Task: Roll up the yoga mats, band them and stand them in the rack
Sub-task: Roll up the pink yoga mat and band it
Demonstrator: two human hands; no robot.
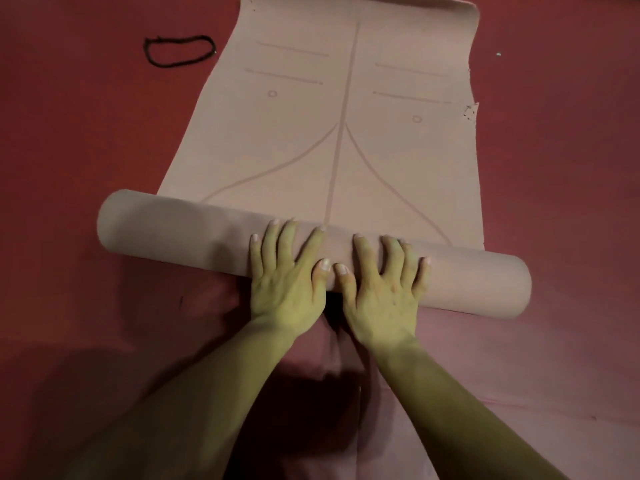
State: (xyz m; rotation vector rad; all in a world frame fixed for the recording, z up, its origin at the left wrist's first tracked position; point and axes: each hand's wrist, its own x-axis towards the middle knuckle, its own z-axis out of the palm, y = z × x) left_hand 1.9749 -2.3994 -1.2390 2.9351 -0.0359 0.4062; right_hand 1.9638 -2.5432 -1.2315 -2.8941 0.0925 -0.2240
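A pink yoga mat [346,109] with printed alignment lines lies on the red floor, its near end wound into a thick roll [166,226] that runs from left to lower right. My left hand [287,271] and my right hand [381,285] press side by side on the middle of the roll, fingers spread and fairly straight over its top. The flat part of the mat stretches away from the roll, and its far end curls up slightly. A black band [178,50] lies as a loop on the floor to the left of the mat's far part.
Red floor covering [69,140] surrounds the mat on all sides. A small torn notch [471,110] marks the mat's right edge. A few pale specks lie on the floor at the right.
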